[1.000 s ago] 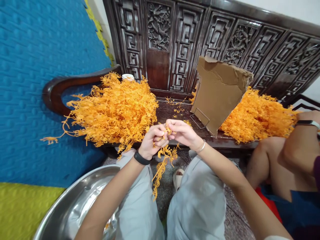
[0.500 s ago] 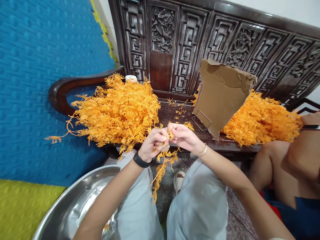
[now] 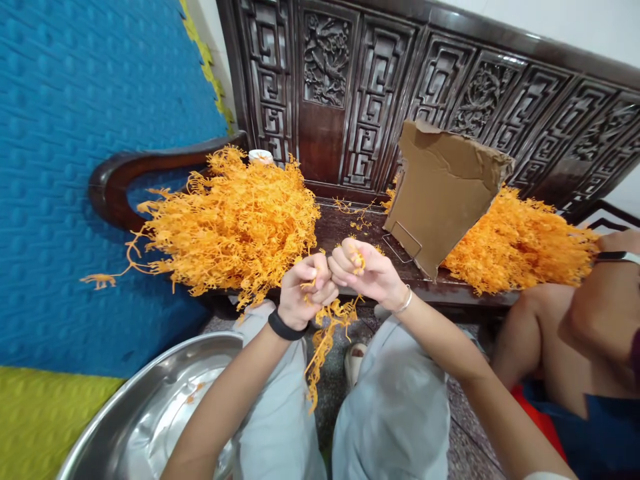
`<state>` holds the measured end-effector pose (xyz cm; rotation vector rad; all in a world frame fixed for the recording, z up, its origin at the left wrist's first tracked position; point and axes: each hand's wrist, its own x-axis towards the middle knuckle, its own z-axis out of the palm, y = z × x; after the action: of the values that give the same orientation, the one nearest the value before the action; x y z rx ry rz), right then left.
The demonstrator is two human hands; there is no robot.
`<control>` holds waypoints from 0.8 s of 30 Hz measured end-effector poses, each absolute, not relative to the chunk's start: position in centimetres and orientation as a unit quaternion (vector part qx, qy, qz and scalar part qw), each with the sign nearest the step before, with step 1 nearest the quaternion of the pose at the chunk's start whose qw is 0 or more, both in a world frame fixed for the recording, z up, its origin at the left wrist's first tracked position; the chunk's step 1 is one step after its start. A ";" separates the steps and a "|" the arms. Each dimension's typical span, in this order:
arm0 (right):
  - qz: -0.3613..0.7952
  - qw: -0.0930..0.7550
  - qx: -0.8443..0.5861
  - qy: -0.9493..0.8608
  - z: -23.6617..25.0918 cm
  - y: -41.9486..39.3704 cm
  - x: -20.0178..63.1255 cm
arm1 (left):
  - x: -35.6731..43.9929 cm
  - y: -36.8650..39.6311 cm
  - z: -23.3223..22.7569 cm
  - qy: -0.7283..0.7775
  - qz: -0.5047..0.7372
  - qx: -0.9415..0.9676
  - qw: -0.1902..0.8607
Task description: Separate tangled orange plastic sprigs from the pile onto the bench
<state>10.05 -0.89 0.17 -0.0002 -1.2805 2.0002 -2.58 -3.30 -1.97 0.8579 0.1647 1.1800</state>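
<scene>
Fingers of the left hand point(image 3: 306, 288) curl shut around the top of an orange sprig point(image 3: 325, 340), a thin branching strand whose loose end hangs down between the person's knees. Close against it, knuckle to knuckle, the right hand point(image 3: 367, 273) is also closed, pinching a small orange piece point(image 3: 357, 260) between thumb and fingertips; whether this piece is joined to the hanging strand cannot be told. A black band point(image 3: 284, 327) sits on the left wrist and a thin silver bracelet point(image 3: 403, 301) on the right. Both hands hover just in front of the edge of a dark wooden bench point(image 3: 345, 227) with a carved back. On the seat to the left lies a big heap of the same orange sprigs point(image 3: 235, 223), spilling over the front edge, with a small white cup point(image 3: 261, 156) behind it. A torn piece of cardboard point(image 3: 443, 190) stands tilted on a wire stand point(image 3: 403, 241) to the right, and a second orange heap point(image 3: 520, 243) lies beyond it. Below the left forearm sits a wide steel basin point(image 3: 155, 407) holding a few orange scraps. Another person's bare knee and arm point(image 3: 565, 320) show at the right edge.
</scene>
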 end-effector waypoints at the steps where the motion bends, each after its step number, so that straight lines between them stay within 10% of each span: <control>1: 0.776 0.380 -0.017 -0.503 0.1 -0.6 10.0 | -2.5 -3.1 -2.0 0.081 0.545 0.383 0.741; 20: 0.551 0.452 -0.278 -0.644 -0.7 7.4 15.1 | -1.7 -0.9 -2.9 0.130 0.562 0.339 0.743; 24: 0.439 0.340 -0.491 -0.671 -3.6 11.7 18.2 | -1.3 -0.4 -3.4 0.184 0.542 0.333 0.749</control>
<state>18.21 11.68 -3.56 -1.2782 -1.7456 1.1427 -1.25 -0.42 -3.41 0.7274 0.4016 1.1850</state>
